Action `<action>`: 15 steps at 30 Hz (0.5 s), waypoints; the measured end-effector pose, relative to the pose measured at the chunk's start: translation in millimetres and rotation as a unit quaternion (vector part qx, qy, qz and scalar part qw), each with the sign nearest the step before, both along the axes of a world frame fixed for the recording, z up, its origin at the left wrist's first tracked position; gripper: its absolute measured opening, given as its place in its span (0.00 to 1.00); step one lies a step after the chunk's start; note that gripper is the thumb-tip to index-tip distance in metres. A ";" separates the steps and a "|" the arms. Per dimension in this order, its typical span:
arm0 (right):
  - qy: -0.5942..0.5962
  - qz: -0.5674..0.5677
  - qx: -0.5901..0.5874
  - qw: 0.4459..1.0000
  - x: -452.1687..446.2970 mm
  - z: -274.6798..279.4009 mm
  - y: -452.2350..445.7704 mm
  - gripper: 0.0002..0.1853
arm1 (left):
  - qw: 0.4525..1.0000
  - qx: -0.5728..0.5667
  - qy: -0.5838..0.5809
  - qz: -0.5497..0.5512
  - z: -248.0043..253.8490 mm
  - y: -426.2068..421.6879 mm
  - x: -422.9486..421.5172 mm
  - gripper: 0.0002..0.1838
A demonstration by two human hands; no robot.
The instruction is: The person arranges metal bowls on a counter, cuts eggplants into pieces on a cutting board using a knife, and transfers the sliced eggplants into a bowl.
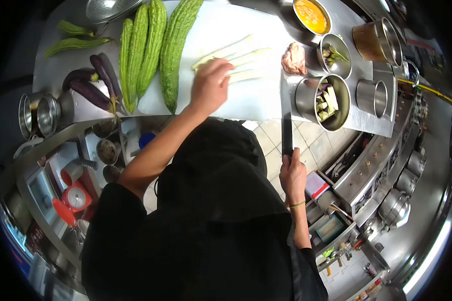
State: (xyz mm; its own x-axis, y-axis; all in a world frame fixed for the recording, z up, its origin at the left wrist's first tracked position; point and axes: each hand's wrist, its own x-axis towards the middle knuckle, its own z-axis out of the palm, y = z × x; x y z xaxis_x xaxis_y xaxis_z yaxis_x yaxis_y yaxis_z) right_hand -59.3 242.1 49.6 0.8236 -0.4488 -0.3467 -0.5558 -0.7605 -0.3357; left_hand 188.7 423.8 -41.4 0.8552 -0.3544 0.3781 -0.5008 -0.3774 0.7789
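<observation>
My left hand is over the left part of several pale vegetable strips on the white cutting board. Its fingers are bent and slightly blurred, with a gap between thumb and forefinger; no strip looks lifted. My right hand is wrapped round the handle of a knife, whose dark, broad blade points away from me, past the counter's front edge. Long, bumpy green gourds lie along the board's left side. A piece of raw meat sits at its right.
Purple eggplants and small green gourds lie left. On the right stand a pot of cut eggplant, a bowl of green stem ends, a bowl of orange liquid and metal pots. A colander is behind.
</observation>
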 end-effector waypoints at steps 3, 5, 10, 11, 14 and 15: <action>0.057 0.026 -0.046 0.997 13.3 8.4 13.8 0.11 | 0.996 0.021 0.004 -0.083 -11.1 -32.5 -4.1 0.12; 0.055 0.036 -0.048 0.997 14.6 3.9 16.1 0.11 | 0.987 0.101 -0.006 -0.124 -28.7 -43.3 -1.0 0.15; 0.103 0.051 -0.038 0.993 19.9 10.8 28.9 0.10 | 0.983 0.094 0.048 -0.147 -30.2 -35.2 -8.5 0.16; 0.109 0.057 -0.034 0.992 20.4 12.4 30.7 0.10 | 0.985 0.079 0.056 -0.145 -31.1 -33.2 -9.7 0.17; 0.135 0.064 -0.035 0.988 21.4 12.9 31.5 0.10 | 0.983 0.073 0.070 -0.152 -27.8 -29.9 -7.7 0.17; 0.136 0.065 -0.034 0.988 21.4 6.7 30.2 0.10 | 0.981 0.080 0.077 -0.161 -26.9 -29.7 -6.3 0.18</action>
State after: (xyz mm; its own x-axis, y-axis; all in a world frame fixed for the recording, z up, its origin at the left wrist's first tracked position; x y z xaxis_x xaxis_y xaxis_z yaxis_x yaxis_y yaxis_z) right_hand -37.9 272.2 56.3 0.7566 -0.3753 -0.5354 -0.5146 -0.8469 -0.1336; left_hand 182.4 394.2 -68.4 0.7312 -0.6602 0.1716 -0.4961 -0.3421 0.7980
